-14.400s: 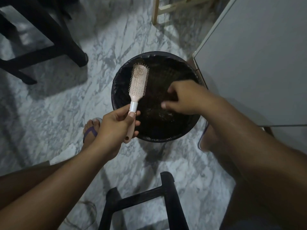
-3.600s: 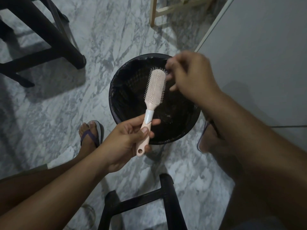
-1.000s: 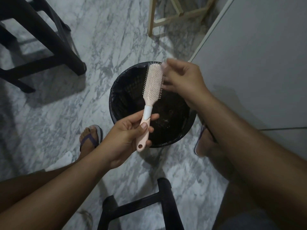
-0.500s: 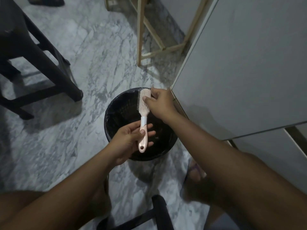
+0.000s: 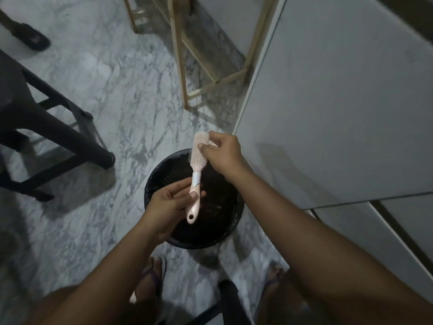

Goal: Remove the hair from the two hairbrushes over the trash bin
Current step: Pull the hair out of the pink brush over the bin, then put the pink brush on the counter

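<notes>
**A:** What am I holding?

**B (me):** A pale pink plastic hairbrush (image 5: 198, 164) with a white band at the neck and a hole at the handle's end. It stands nearly upright over the round black trash bin (image 5: 150, 184), bristle head at the bin's far rim, handle end above its dark middle.

**A:** How are your hands set?

**B:** My left hand (image 5: 169, 204) has its fingers curled round the handle, thumb pressed across the front, closed firmly on it. My right hand (image 5: 221, 153) is at the bristle head, thumb and fingertips pinched together against the bristles. Whether any hair sits between them is too small to tell.

**A:** And the bin?

**B:** It stands on a grey-veined white marble floor (image 5: 117, 95), lined in black, its near rim just ahead of my two sandalled feet. Its right side is close beside the lower corner of a tall pale grey cabinet panel (image 5: 339, 102).

**A:** Anything further out?

**B:** A black stool's legs (image 5: 70, 137) are at the left, well apart from the bin. A light wooden frame (image 5: 185, 66) stands beyond the bin, near the cabinet. A dark fuzzy slipper (image 5: 31, 38) lies at the top left corner.
</notes>
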